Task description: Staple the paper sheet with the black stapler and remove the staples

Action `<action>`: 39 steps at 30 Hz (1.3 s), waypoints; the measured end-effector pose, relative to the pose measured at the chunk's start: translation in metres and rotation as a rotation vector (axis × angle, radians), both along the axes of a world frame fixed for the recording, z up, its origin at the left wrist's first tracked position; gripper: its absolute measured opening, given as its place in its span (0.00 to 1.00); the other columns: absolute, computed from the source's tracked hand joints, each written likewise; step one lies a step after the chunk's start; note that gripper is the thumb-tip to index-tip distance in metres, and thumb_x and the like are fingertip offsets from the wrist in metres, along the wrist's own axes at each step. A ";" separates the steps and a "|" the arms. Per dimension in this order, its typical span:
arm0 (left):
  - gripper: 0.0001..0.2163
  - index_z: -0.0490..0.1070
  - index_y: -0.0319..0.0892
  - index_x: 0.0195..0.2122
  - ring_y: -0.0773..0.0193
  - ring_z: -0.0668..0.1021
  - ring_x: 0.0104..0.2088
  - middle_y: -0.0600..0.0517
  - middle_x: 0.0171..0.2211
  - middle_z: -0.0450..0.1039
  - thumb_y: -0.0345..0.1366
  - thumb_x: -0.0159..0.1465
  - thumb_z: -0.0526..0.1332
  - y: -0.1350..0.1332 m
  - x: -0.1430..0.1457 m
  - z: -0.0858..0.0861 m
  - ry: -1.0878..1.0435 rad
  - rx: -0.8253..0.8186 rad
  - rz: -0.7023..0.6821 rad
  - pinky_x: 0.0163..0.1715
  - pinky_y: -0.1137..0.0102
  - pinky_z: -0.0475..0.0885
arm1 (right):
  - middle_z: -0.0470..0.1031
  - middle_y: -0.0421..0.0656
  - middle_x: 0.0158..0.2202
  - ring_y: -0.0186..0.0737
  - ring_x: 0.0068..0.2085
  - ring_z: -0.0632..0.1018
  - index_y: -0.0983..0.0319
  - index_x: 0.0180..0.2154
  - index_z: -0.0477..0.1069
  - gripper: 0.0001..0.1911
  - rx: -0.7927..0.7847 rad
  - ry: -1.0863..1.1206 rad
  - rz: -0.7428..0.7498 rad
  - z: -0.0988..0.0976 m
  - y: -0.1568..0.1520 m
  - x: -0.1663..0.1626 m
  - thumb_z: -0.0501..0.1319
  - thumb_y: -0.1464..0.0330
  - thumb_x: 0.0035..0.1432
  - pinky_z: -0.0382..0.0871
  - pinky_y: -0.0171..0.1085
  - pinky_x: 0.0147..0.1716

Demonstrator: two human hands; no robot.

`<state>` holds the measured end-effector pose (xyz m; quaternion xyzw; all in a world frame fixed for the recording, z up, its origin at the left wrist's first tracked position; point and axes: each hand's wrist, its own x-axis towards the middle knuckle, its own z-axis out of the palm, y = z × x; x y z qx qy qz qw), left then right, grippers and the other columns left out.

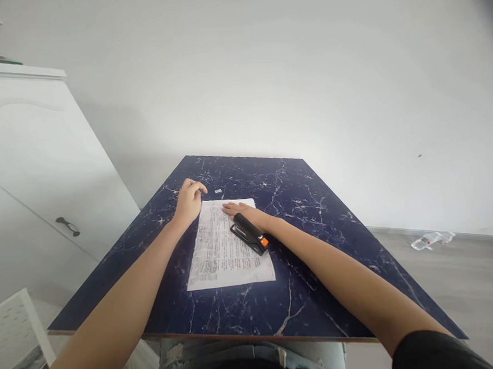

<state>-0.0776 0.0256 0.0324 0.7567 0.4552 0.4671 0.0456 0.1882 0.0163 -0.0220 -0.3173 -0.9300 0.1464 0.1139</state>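
Observation:
Printed sheets of paper [211,253] lie on the dark blue marble-patterned table, covered in lines of text. A black stapler [249,234] with an orange end rests on the paper, slightly slanted. My right hand [248,211] is laid flat on the paper's upper part, fingers stretched out, just beyond the stapler. Near the paper's upper left corner is my left hand [189,201], its fingers loosely bent and apart, with nothing visible in them. A small silvery strip, which looks like staples [218,191], lies just past the paper's far edge.
The table [297,187] reaches to a white wall. To the left stands a white cabinet [40,163] with a dark handle. Clear plastic packaging [431,240] lies on the floor at right. A white-framed object [17,332] is at lower left.

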 end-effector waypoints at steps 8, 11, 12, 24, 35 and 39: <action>0.17 0.80 0.49 0.47 0.54 0.76 0.49 0.46 0.49 0.72 0.33 0.72 0.50 -0.015 0.012 -0.005 0.426 -0.260 -0.566 0.51 0.60 0.72 | 0.60 0.47 0.72 0.50 0.72 0.61 0.56 0.67 0.65 0.25 0.003 0.076 -0.160 0.013 -0.038 0.058 0.50 0.62 0.73 0.52 0.54 0.71; 0.17 0.80 0.51 0.48 0.52 0.77 0.50 0.46 0.52 0.73 0.37 0.73 0.50 -0.016 0.012 -0.008 0.487 -0.348 -0.584 0.51 0.59 0.72 | 0.78 0.51 0.54 0.51 0.55 0.78 0.60 0.50 0.76 0.18 0.082 0.225 -0.348 0.038 -0.054 0.061 0.51 0.61 0.72 0.70 0.51 0.57; 0.17 0.81 0.52 0.47 0.52 0.77 0.50 0.46 0.51 0.73 0.37 0.72 0.50 -0.016 0.011 -0.009 0.499 -0.357 -0.584 0.52 0.58 0.71 | 0.81 0.50 0.48 0.49 0.48 0.80 0.60 0.46 0.77 0.17 0.072 0.254 -0.406 0.048 -0.062 0.062 0.51 0.60 0.72 0.72 0.49 0.50; 0.11 0.82 0.54 0.43 0.52 0.80 0.48 0.48 0.46 0.78 0.38 0.68 0.58 -0.014 0.010 -0.011 0.416 -0.360 -0.609 0.58 0.53 0.69 | 0.80 0.49 0.35 0.43 0.26 0.77 0.58 0.44 0.73 0.11 -0.076 0.155 -0.686 0.074 -0.147 0.084 0.62 0.60 0.62 0.70 0.40 0.22; 0.15 0.75 0.45 0.53 0.49 0.77 0.55 0.44 0.55 0.76 0.41 0.70 0.55 -0.021 0.040 -0.018 0.016 -0.400 -0.387 0.57 0.53 0.72 | 0.81 0.47 0.50 0.51 0.48 0.81 0.56 0.54 0.75 0.19 -0.107 0.531 -0.566 0.057 -0.066 0.062 0.65 0.65 0.61 0.75 0.51 0.49; 0.15 0.76 0.44 0.50 0.51 0.78 0.56 0.45 0.54 0.77 0.45 0.72 0.54 -0.018 0.053 -0.030 -0.225 -0.554 -0.443 0.57 0.55 0.73 | 0.80 0.45 0.53 0.51 0.53 0.80 0.56 0.55 0.76 0.21 -0.179 0.558 -0.454 0.036 -0.055 0.057 0.67 0.66 0.59 0.71 0.52 0.57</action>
